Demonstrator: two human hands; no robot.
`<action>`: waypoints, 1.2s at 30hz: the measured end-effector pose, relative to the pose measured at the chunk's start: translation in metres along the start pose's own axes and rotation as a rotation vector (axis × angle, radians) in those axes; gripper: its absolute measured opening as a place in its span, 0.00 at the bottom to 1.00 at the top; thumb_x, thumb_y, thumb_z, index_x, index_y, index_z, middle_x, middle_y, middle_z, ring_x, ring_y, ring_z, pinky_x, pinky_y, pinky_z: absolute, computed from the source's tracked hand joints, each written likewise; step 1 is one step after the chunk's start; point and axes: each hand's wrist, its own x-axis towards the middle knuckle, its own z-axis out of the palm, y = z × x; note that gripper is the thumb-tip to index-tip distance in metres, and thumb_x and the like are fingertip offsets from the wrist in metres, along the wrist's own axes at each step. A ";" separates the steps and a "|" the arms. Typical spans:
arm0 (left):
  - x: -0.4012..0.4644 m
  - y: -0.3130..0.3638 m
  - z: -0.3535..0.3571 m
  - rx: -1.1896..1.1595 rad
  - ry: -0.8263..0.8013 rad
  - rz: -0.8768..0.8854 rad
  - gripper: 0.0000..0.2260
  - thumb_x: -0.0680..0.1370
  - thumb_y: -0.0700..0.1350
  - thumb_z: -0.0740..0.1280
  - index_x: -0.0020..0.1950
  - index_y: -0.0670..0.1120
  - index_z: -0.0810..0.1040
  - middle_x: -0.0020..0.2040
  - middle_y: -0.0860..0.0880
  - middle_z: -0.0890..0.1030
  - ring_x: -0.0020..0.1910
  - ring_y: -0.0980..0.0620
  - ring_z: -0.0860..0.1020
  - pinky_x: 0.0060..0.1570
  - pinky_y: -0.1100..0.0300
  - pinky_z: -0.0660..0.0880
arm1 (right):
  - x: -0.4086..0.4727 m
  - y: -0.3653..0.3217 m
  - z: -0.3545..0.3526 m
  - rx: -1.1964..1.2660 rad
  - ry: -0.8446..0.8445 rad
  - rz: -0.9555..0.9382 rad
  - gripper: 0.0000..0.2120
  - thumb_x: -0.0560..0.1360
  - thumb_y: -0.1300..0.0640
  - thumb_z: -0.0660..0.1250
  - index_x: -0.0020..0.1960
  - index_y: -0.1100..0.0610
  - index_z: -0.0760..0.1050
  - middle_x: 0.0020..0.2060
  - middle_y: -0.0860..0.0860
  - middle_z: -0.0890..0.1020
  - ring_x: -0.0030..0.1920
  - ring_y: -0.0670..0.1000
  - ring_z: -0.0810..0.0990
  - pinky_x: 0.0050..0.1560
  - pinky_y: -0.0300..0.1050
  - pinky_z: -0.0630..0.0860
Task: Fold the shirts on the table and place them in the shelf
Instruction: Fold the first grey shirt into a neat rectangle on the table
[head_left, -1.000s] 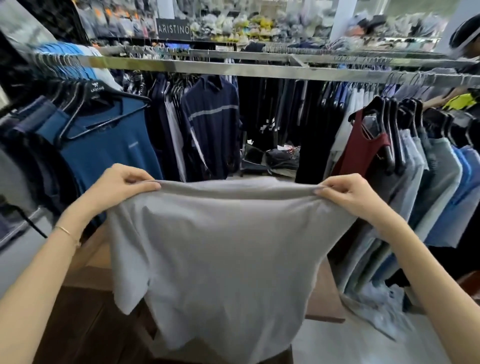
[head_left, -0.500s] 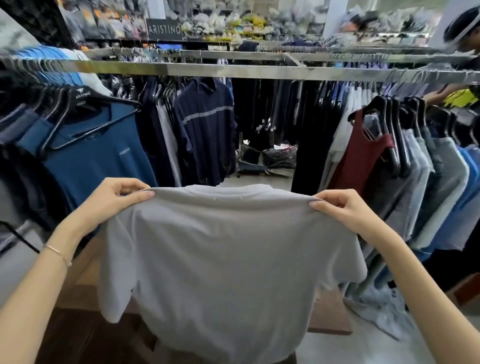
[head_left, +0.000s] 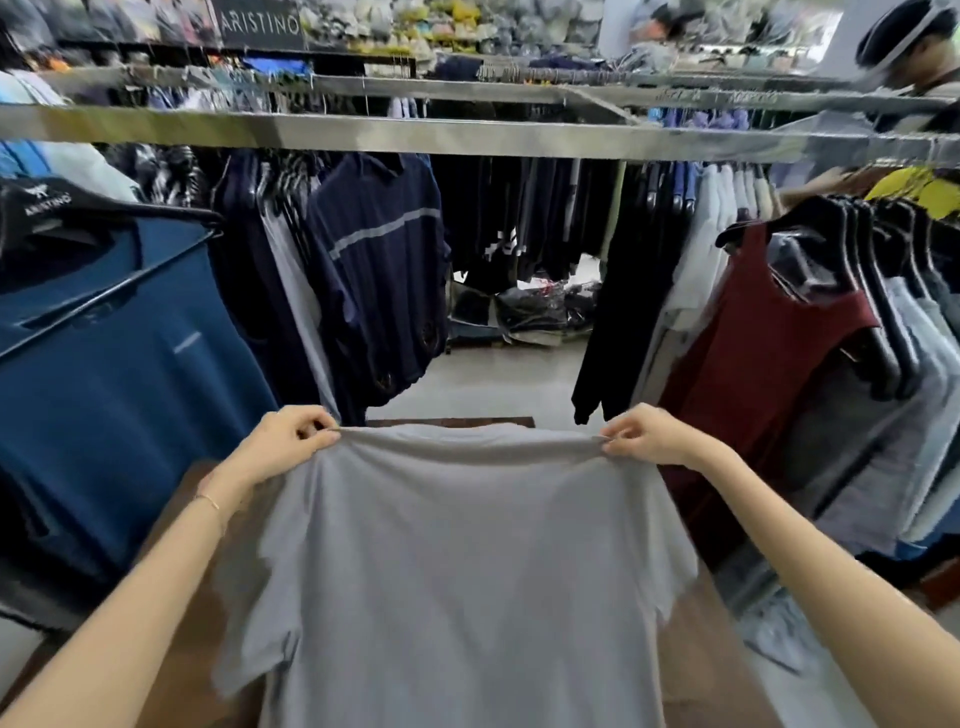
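A plain grey short-sleeved shirt (head_left: 462, 561) hangs spread in front of me, held up by its top edge. My left hand (head_left: 283, 441) pinches the top left corner and my right hand (head_left: 647, 436) pinches the top right corner, stretching the edge taut between them. Both sleeves droop at the sides. The shirt's lower part runs out of the frame at the bottom. Under it lies a brown wooden table (head_left: 192, 670), mostly hidden by the cloth. No shelf is in sight.
A steel clothes rail (head_left: 415, 132) crosses ahead, hung with dark shirts. A blue shirt (head_left: 114, 374) hangs at the left, a maroon top (head_left: 753, 374) at the right. Packed clothes (head_left: 524, 312) lie on the floor beyond. Another person (head_left: 909, 57) stands far right.
Both hands have come lower and closer together with the shirt, and the view has tipped down, showing more table and floor.
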 end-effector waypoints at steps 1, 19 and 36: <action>0.020 -0.002 0.004 0.006 0.072 -0.015 0.07 0.78 0.46 0.66 0.43 0.58 0.78 0.38 0.49 0.80 0.42 0.46 0.77 0.43 0.54 0.72 | 0.023 -0.006 -0.002 -0.018 0.064 0.035 0.07 0.75 0.58 0.69 0.44 0.47 0.81 0.37 0.46 0.81 0.40 0.44 0.78 0.44 0.38 0.71; -0.044 -0.062 0.231 0.494 -0.167 0.013 0.30 0.78 0.67 0.43 0.76 0.56 0.61 0.77 0.48 0.61 0.75 0.43 0.56 0.67 0.34 0.46 | 0.000 0.007 0.279 -0.246 0.149 0.201 0.29 0.80 0.35 0.42 0.77 0.45 0.55 0.77 0.53 0.58 0.76 0.56 0.54 0.72 0.55 0.46; -0.081 -0.092 0.217 0.410 0.135 -0.203 0.29 0.79 0.61 0.45 0.75 0.49 0.64 0.76 0.43 0.61 0.75 0.43 0.59 0.73 0.47 0.57 | 0.009 0.015 0.274 -0.277 0.175 0.126 0.40 0.71 0.30 0.26 0.78 0.45 0.47 0.78 0.51 0.47 0.78 0.55 0.42 0.75 0.57 0.42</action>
